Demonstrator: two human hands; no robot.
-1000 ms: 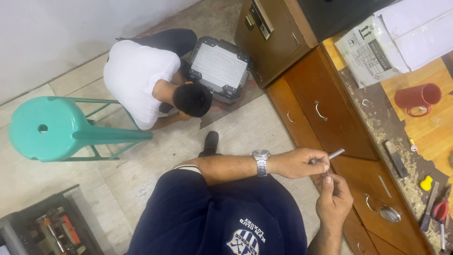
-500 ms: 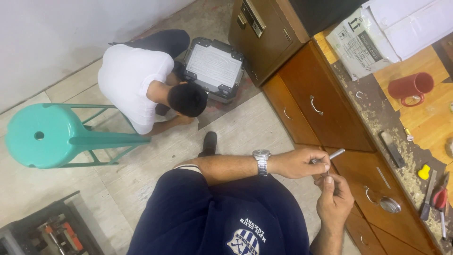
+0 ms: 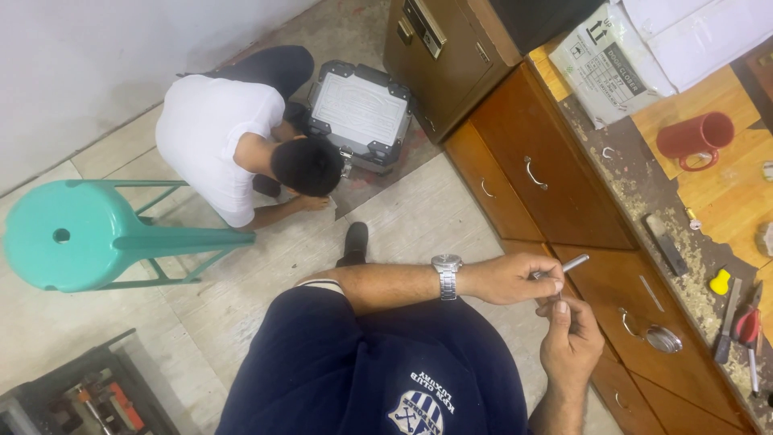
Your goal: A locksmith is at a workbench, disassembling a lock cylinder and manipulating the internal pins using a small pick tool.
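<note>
Here, both hands' fingers [image 3: 555,283] pinch thin, smooth metal rod [image 3: 573,264].

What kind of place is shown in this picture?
Probably a small workshop. A worn wooden workbench carries hand tools, an open toolbox sits on the tiled floor, and another person crouches over a grey hard case.

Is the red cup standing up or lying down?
Lying down. The red cup rests on its side on the wooden bench, its open mouth facing sideways.
</note>
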